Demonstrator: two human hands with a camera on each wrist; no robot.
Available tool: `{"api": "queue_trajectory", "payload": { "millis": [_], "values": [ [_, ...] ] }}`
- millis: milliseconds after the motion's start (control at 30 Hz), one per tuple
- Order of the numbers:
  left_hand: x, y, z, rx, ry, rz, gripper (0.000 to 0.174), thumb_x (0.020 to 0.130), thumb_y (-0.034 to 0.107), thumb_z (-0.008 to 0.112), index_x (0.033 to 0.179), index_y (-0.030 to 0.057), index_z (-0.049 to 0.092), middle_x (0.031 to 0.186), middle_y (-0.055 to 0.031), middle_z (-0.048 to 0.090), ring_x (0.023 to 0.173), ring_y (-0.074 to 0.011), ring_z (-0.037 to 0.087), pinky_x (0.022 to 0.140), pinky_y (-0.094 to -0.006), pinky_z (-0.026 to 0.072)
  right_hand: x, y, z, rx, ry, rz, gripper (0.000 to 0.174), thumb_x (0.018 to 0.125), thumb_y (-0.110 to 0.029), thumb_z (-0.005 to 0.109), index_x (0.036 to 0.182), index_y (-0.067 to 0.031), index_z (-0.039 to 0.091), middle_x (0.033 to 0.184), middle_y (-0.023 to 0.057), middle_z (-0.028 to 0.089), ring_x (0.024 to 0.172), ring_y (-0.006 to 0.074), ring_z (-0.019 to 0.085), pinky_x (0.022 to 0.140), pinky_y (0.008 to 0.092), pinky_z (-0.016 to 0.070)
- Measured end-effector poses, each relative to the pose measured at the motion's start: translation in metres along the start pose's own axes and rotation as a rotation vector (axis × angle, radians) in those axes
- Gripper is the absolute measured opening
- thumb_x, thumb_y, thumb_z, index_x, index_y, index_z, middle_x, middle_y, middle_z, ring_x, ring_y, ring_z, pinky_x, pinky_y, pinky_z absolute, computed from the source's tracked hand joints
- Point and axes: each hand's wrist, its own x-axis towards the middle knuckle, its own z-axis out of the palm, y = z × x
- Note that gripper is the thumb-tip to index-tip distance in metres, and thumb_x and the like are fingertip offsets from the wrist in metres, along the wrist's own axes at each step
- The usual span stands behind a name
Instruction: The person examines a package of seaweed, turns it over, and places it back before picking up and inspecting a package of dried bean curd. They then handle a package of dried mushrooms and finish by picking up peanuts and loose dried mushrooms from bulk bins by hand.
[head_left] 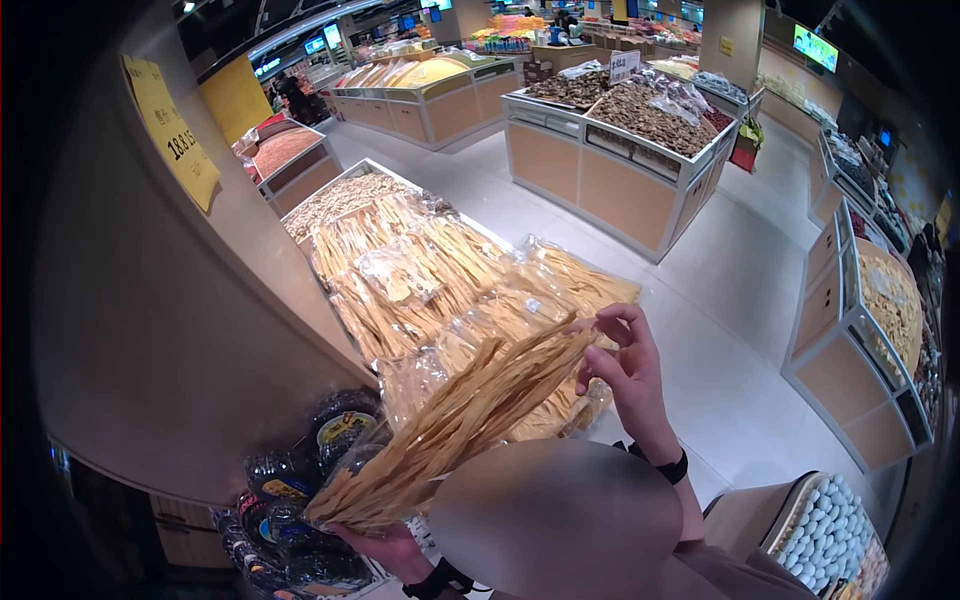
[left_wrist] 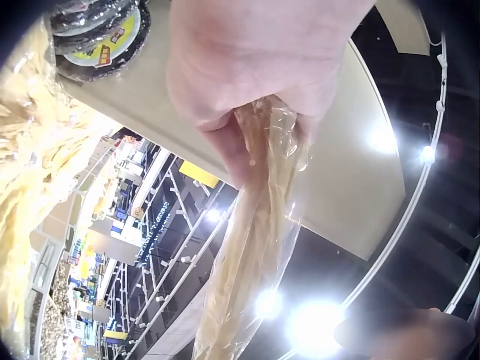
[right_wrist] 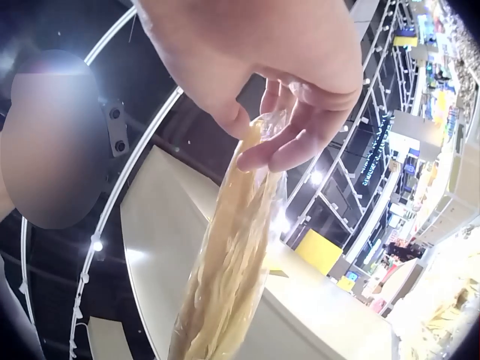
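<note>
Near piled bags (head_left: 430, 285): left grip (head_left: 390, 549) holding stick pack (head_left: 450, 440) by one end, right grip (head_left: 632, 370) pinching other.

The head camera looks forward and down from above the bagged dried beancurd sticks (head_left: 460, 425), wide enough to take in the shop floor (head_left: 470, 170) beyond. The left wrist camera sits very close to the left hand (left_wrist: 255, 67), facing along the bag and up toward the ceiling lights (left_wrist: 316, 328), the shop turned sideways. The right wrist camera, similarly close to the right hand (right_wrist: 300, 52), also faces upward. All three views share the bag; both wrist views share the ceiling.
</note>
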Motion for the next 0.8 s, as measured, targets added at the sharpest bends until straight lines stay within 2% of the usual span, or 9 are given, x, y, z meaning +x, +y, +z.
{"api": "queue_trajectory", "payload": {
  "millis": [67,133,200,267,400,500,633,800],
  "values": [
    [-0.001,-0.002,0.003,0.015,0.002,0.005,0.068,0.096,0.054,0.05,0.145,0.0084,0.037,0.145,-0.0114,0.043,0.134,-0.027,0.042,0.113,-0.0458,0.0331,-0.002,-0.001,-0.002,-0.018,0.003,-0.014,0.033,0.093,-0.004,0.061,0.121,-0.0016,0.044,0.125,0.0155,0.055,0.071,0.0134,0.063,0.064,0.0247,0.0544],
    [-0.003,-0.001,0.009,0.077,-0.025,0.0,0.072,0.094,0.059,0.049,0.146,0.0106,0.036,0.145,-0.0105,0.044,0.132,-0.0269,0.044,0.112,-0.0439,0.0361,-0.001,-0.004,0.001,-0.055,0.049,-0.047,0.035,0.092,-0.003,0.061,0.122,-0.0016,0.044,0.124,0.0155,0.055,0.07,0.0131,0.063,0.064,0.0242,0.0542],
    [-0.007,-0.002,0.017,0.072,0.019,-0.004,0.071,0.095,0.057,0.05,0.146,0.0093,0.035,0.146,-0.0111,0.042,0.134,-0.0277,0.042,0.113,-0.0453,0.034,-0.002,-0.004,0.0,-0.091,0.095,-0.077,0.037,0.092,-0.003,0.062,0.124,-0.0016,0.044,0.124,0.0155,0.055,0.069,0.0127,0.063,0.063,0.0236,0.0539],
    [-0.008,-0.003,0.021,0.062,0.063,-0.007,0.071,0.096,0.055,0.05,0.146,0.0081,0.035,0.147,-0.0118,0.041,0.135,-0.0286,0.04,0.114,-0.0467,0.0319,-0.002,-0.002,-0.005,0.048,0.093,-0.003,0.038,0.092,-0.004,0.062,0.126,-0.0017,0.044,0.122,0.0149,0.055,0.068,0.0127,0.064,0.062,0.023,0.0537],
    [-0.013,-0.002,0.031,0.088,0.116,-0.016,0.073,0.095,0.056,0.051,0.147,0.0078,0.033,0.148,-0.0121,0.039,0.136,-0.0287,0.039,0.115,-0.0464,0.0321,-0.005,-0.005,-0.002,0.101,0.085,0.029,0.038,0.092,-0.004,0.062,0.126,-0.0017,0.045,0.12,0.0134,0.056,0.068,0.0135,0.065,0.062,0.0232,0.0537],
    [-0.012,-0.002,0.029,0.093,0.114,-0.005,0.074,0.095,0.056,0.051,0.147,0.0077,0.033,0.148,-0.012,0.04,0.136,-0.0277,0.039,0.115,-0.0451,0.0323,-0.003,-0.004,0.001,0.135,0.048,0.007,0.035,0.093,-0.004,0.061,0.124,-0.0016,0.047,0.118,0.0122,0.057,0.069,0.014,0.066,0.062,0.0234,0.0536],
    [-0.017,0.002,0.034,0.082,0.117,-0.01,0.073,0.095,0.055,0.052,0.147,0.0079,0.035,0.147,-0.0109,0.041,0.136,-0.0256,0.04,0.115,-0.0425,0.032,-0.002,0.002,0.008,0.017,0.087,-0.06,0.026,0.092,-0.001,0.062,0.116,-0.0006,0.053,0.113,0.01,0.059,0.068,0.0129,0.065,0.06,0.0227,0.053],
    [-0.006,0.003,0.01,0.014,0.094,-0.042,0.069,0.095,0.053,0.054,0.145,0.0087,0.037,0.147,-0.0095,0.042,0.134,-0.0249,0.041,0.114,-0.0413,0.0322,0.0,0.013,0.009,-0.018,0.089,-0.095,0.02,0.091,0.001,0.063,0.11,0.0002,0.057,0.109,0.0095,0.061,0.065,0.012,0.064,0.054,0.0218,0.0515]
  ]
}}
